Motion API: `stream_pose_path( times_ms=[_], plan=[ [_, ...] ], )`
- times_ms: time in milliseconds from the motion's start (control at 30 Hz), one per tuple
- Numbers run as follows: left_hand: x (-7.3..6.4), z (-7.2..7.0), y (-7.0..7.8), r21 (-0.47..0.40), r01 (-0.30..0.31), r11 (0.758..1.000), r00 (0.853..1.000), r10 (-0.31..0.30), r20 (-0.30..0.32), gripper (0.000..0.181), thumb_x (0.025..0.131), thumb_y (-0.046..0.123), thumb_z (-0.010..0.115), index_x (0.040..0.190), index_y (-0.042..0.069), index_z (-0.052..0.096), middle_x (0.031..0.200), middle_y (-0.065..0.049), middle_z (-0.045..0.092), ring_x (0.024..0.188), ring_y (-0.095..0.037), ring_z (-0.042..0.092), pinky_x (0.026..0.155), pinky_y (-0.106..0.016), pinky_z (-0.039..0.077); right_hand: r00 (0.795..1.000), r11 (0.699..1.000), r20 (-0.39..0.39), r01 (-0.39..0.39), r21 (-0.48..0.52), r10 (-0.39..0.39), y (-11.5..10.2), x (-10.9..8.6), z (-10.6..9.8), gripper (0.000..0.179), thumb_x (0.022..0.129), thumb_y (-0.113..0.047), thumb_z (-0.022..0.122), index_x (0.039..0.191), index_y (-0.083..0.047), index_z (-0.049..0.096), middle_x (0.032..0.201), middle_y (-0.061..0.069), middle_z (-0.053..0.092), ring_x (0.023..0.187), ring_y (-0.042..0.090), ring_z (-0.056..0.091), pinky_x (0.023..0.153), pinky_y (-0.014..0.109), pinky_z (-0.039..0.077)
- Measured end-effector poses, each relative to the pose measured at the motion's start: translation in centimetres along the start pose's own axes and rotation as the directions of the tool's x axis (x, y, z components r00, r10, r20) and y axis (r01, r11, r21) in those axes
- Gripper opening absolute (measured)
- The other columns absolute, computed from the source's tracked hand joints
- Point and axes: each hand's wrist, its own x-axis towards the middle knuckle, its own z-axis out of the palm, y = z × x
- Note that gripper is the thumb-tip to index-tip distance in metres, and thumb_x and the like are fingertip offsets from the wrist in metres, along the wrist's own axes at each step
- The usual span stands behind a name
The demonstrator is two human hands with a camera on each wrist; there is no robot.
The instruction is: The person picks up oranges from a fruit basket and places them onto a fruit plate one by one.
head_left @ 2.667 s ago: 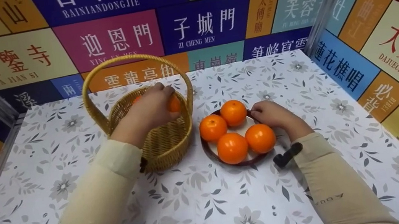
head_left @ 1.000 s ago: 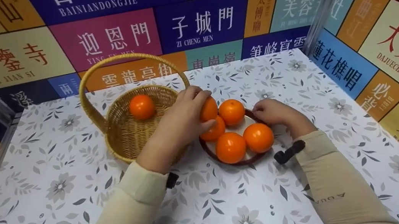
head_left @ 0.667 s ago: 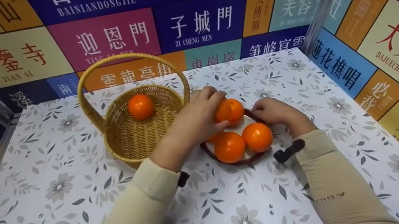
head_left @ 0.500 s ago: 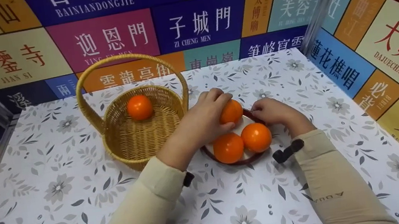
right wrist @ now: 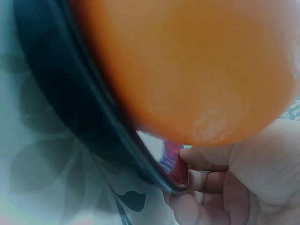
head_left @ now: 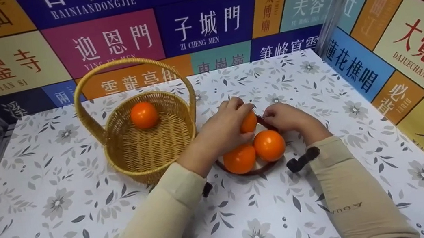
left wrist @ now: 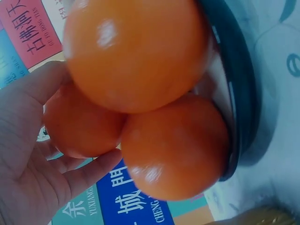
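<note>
In the head view, my left hand (head_left: 227, 127) is over the back left of a round, dark-rimmed plate (head_left: 269, 166). Its thumb and fingers curl round an orange (left wrist: 84, 122), seen most fully in the left wrist view. Two more oranges are plain on the plate, a front one (head_left: 240, 159) and a right one (head_left: 269, 145). Another orange (left wrist: 176, 147) touches the held one in the left wrist view; the hand hides it from the head camera. At the plate's right edge, my right hand (head_left: 290, 119) pinches the rim (right wrist: 159, 176) between thumb and fingers.
A wicker basket (head_left: 153, 169) with a tall arched handle stands left of the plate, with one orange (head_left: 144, 115) inside. White floral cloth (head_left: 59, 200) covers the table. Printed wall panels (head_left: 208, 25) close off the back and right side.
My left hand has carried an orange out of the basket, rightward to the plate, and now sits lower among the oranges there. The right hand has stayed at the plate's rim.
</note>
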Motion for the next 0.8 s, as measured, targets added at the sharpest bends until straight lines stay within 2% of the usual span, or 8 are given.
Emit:
stream_pose_path(
  times_ms=[300,533,800],
  plan=[
    [0.6,1.0,0.1,-0.005,-0.019,1.0,1.0,0.019,0.001,0.067,0.093,0.039,0.076,0.152,0.02,0.047,0.152,-0.002,0.049,0.135,-0.026,0.047,0.111,-0.041,0.049,1.0,1.0,0.004,-0.007,0.022,0.007,0.2,0.1,0.0,0.024,0.104,-0.021,0.053,0.107,-0.006,0.072,0.096,0.011,0.07,0.086,0.026,0.062,0.081,0.037,0.05],
    [0.6,1.2,0.4,-0.028,0.026,0.999,0.999,-0.025,0.019,0.062,0.094,0.044,0.075,0.148,0.03,0.049,0.143,-0.004,0.046,0.123,-0.022,0.049,0.09,-0.043,0.058,1.0,0.999,-0.01,0.025,0.019,-0.025,0.1,-0.1,0.0,0.024,0.105,-0.018,0.052,0.106,-0.004,0.071,0.094,0.011,0.069,0.084,0.024,0.061,0.077,0.034,0.05],
    [0.7,1.4,0.4,-0.016,0.026,1.0,1.0,-0.026,0.009,0.065,0.094,0.046,0.074,0.151,0.03,0.048,0.141,-0.003,0.046,0.123,-0.022,0.049,0.091,-0.043,0.058,1.0,1.0,-0.002,0.007,0.02,-0.007,0.0,-0.1,0.0,0.025,0.106,-0.022,0.051,0.107,-0.006,0.071,0.094,0.01,0.068,0.084,0.025,0.061,0.078,0.036,0.052]
  ],
)
